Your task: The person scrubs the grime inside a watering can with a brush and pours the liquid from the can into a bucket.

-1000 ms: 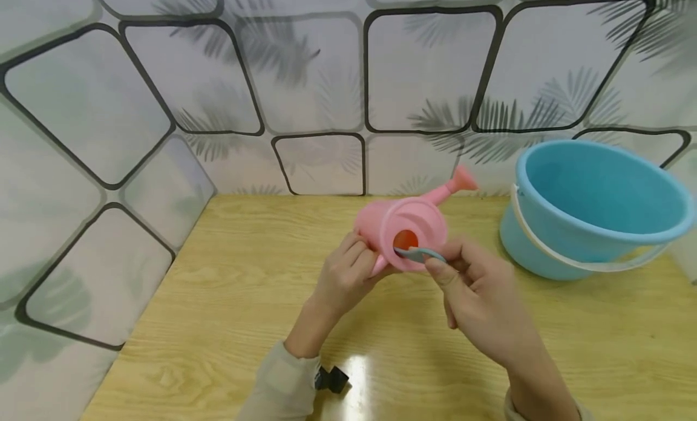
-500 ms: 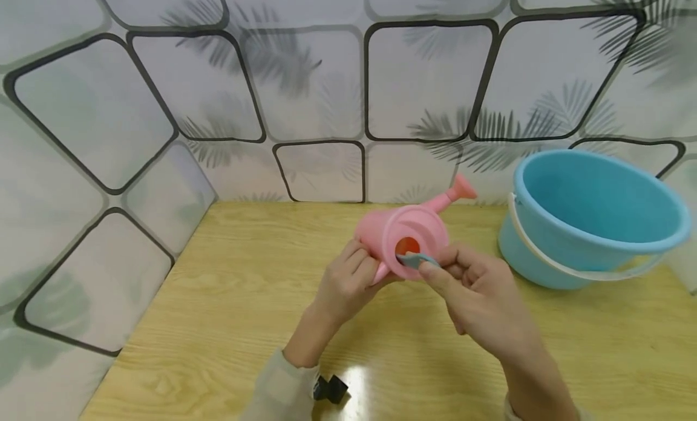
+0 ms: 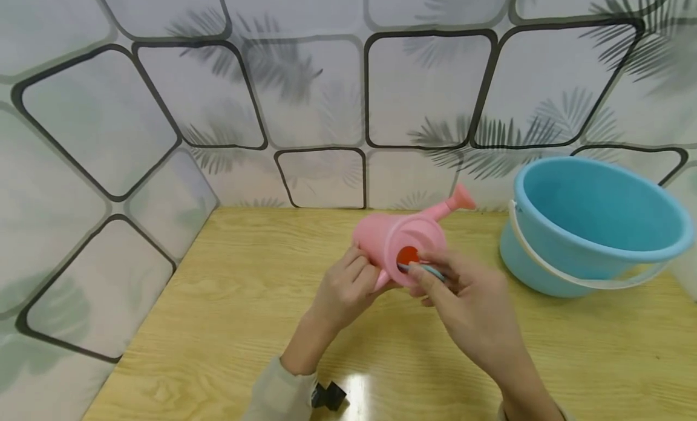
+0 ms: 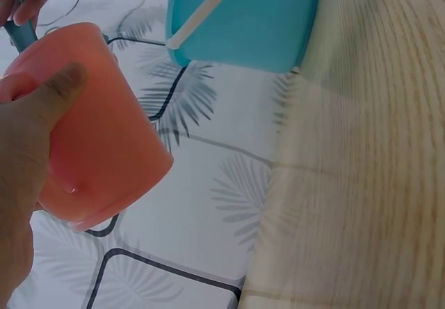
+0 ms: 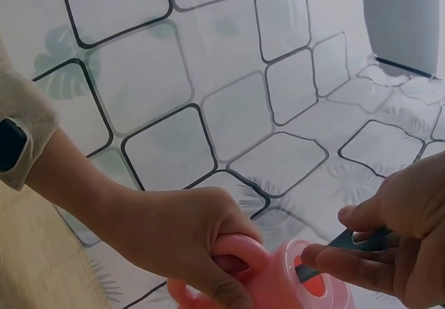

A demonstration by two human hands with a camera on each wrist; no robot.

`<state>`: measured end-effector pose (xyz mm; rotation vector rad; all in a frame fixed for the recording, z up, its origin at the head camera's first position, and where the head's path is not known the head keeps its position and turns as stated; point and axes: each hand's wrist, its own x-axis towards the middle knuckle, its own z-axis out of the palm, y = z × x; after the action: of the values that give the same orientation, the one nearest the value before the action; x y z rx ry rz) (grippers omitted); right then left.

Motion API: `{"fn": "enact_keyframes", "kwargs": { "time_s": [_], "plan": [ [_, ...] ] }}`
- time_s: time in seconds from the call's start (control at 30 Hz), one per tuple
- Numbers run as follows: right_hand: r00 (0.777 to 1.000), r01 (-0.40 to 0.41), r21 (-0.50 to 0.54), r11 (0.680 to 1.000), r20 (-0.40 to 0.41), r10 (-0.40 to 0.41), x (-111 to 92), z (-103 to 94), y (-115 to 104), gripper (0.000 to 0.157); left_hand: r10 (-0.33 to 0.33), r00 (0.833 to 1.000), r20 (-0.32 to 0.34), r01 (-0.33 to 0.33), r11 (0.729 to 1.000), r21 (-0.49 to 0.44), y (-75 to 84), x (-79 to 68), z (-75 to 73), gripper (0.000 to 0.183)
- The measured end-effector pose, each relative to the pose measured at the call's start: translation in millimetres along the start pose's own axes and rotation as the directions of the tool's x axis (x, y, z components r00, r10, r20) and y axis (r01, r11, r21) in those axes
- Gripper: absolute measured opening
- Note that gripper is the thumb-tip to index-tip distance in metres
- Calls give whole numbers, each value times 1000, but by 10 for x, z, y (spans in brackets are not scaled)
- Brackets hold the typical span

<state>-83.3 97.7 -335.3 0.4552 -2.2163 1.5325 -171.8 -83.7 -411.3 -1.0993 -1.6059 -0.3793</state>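
And the right hand point(image 3: 479, 312), pinching a blue-grey tool point(image 3: 435, 272), is creeping closer to the opening point(image 3: 409, 253) of the pink watering can point(image 3: 376, 234) — the work is now concentrating there — while the left hand point(image 3: 345, 288) is gripping the can, left of the blue bucket point(image 3: 569, 257).

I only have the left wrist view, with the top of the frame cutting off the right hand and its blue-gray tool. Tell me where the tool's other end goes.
Observer: In the head view, the right hand holds the blue-gray tool with its far end at the round opening of the pink watering can.
Operator: Now give me the spout's direction; I can't see it.
Observer: The spout slants up, away from the person and to their right.
Operator: Report on the top of the blue bucket; mine is cropped.
Observer: The blue bucket has no lid on; the head view looks into its open mouth.
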Motion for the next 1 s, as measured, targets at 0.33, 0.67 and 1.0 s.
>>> {"fn": "enact_keyframes", "kwargs": {
  "time_s": [0.33, 0.67, 1.0],
  "plan": [
    [912, 391, -320, 863, 10, -409, 60, 2, 192, 30, 17, 999, -30, -17, 1000, -19, 6, 24, 6, 40],
    [865, 469, -420, 777, 42, -500, 100, 28, 298, 51, 16, 999, -32, -17, 1000, -26, 25, 39, 15, 40],
    [997, 58, -116, 992, -48, -64, 27, -21, 106, 41, -97, 995, 3, 96, 989, -110, 112, 11, 38, 40]
  ]
}}
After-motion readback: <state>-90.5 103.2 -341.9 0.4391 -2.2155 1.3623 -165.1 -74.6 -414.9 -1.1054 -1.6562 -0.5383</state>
